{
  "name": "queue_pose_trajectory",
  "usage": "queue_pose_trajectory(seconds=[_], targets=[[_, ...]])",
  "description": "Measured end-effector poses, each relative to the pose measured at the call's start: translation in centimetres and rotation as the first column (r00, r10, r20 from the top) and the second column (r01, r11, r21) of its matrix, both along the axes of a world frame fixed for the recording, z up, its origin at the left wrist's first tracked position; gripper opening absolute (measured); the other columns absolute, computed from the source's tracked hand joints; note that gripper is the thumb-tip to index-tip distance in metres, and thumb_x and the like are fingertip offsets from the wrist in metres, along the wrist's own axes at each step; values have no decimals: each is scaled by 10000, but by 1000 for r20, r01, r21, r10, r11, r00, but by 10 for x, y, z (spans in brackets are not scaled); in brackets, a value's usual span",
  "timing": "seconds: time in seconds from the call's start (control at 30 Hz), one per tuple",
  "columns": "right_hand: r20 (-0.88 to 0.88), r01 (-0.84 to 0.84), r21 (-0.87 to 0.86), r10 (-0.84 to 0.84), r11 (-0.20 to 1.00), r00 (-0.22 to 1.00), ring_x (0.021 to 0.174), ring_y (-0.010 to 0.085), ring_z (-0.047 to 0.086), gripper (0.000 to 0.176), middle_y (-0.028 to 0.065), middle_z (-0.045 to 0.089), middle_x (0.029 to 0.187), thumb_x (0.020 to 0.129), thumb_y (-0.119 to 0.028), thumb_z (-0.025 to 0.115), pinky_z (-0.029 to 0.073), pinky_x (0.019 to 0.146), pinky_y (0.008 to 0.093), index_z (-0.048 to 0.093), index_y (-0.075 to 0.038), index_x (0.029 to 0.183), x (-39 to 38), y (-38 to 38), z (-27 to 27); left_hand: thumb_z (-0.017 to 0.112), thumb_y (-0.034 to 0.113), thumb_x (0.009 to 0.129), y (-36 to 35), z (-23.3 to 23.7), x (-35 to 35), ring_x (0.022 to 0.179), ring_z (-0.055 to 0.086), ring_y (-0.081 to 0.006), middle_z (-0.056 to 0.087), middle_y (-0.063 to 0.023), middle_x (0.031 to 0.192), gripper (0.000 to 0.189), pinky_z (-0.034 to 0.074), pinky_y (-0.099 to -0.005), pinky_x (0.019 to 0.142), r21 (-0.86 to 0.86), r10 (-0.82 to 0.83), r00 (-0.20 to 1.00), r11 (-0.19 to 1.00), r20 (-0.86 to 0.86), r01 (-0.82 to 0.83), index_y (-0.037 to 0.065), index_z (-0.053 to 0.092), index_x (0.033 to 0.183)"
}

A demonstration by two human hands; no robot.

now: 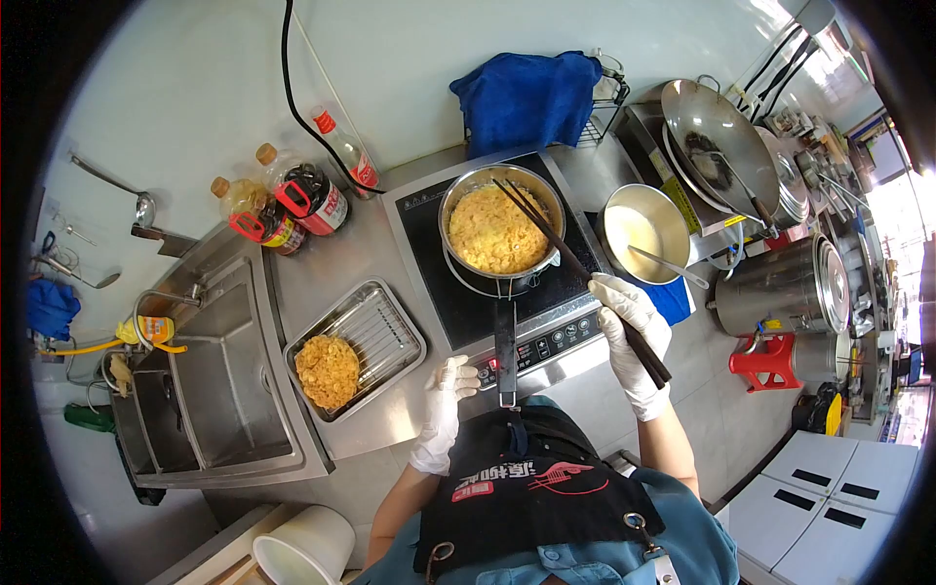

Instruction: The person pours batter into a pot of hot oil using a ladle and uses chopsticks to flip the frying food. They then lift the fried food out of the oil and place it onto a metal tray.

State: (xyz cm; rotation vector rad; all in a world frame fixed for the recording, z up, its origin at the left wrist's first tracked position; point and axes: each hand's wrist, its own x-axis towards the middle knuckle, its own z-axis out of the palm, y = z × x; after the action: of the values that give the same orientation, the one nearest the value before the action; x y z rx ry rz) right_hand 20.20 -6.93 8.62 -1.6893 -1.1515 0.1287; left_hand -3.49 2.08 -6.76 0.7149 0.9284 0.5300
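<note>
Patty (pixel 492 234) in pan (pixel 478 175) on stove (pixel 444 302); likely soft, crumbly, oil-slick, best supported broadly from beneath. Right hand (pixel 632 327) grips long chopsticks (pixel 575 265) partway along, tips by patty's far edge. Left hand (pixel 444 405) holds nothing, fingers loosely curled near pan handle (pixel 505 341).

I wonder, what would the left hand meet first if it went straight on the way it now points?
Probably the cooktop's front panel, though the left hand's height over the counter is hard to judge.
</note>
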Motion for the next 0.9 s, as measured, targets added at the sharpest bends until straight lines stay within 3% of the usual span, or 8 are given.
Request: queue_pose_trajectory(seconds=[0.3, 0.5, 0.53, 0.77, 0.8, 0.9], targets=[[-113, 92, 57, -85, 994, 990, 883, 172, 597, 196, 110, 638, 1024, 829, -71, 625, 461, 787, 249, 657, -21, 1016, 1, -12, 14, 444, 317, 947, -4, 9, 11, 730, 609, -155, 621, -109, 869, 399, 492, -253, 647, 67, -46, 999, 997, -26, 47, -43, 543, 1088], [-39, 162, 59, -160, 985, 986, 820, 123, 577, 194, 100, 632, 1019, 836, -25, 599, 464, 752, 235, 651, -15, 1022, 8, -16, 17, 437, 290, 954, -1, 10, 18, 762, 608, -147, 619, -106, 903, 372, 496, -255, 686, 49, -114, 991, 993, 63, 111, -30, 516, 1126], [-185, 156, 44, -146, 987, 972, 834, 134, 578, 201, 95, 629, 1017, 836, -9, 589, 463, 758, 238, 649, -12, 1028, 3, -15, 21, 434, 297, 955, -1, 10, 19, 759, 607, -145, 619, -104, 901, 379, 498, -256, 689, 41, -117, 989, 993, 88, 113, -32, 516, 1123], [-62, 82, 5, -82, 997, 995, 887, 185, 602, 202, 114, 633, 1008, 835, -82, 622, 459, 794, 251, 647, -6, 1020, 4, -2, 7, 422, 324, 958, -1, 7, 18, 747, 603, -136, 621, -93, 872, 389, 500, -253, 681, 61, -128, 992, 990, 1, 127, -21, 533, 1099], [-172, 72, 11, -69, 997, 983, 897, 206, 607, 192, 125, 635, 1000, 828, -70, 624, 463, 802, 262, 648, 0, 1005, 4, -2, 3, 426, 325, 956, -1, 7, 17, 745, 603, -136, 622, -93, 869, 387, 499, -252, 677, 63, -124, 992, 990, -12, 125, -19, 536, 1096], [-102, 46, 7, -45, 999, 994, 892, 220, 611, 187, 133, 636, 991, 819, -55, 627, 467, 804, 269, 649, 4, 996, 5, 5, 3, 439, 325, 951, 0, 7, 16, 730, 606, -138, 623, -89, 851, 386, 497, -245, 657, 54, -99, 995, 994, -25, 100, -22, 549, 1080]])
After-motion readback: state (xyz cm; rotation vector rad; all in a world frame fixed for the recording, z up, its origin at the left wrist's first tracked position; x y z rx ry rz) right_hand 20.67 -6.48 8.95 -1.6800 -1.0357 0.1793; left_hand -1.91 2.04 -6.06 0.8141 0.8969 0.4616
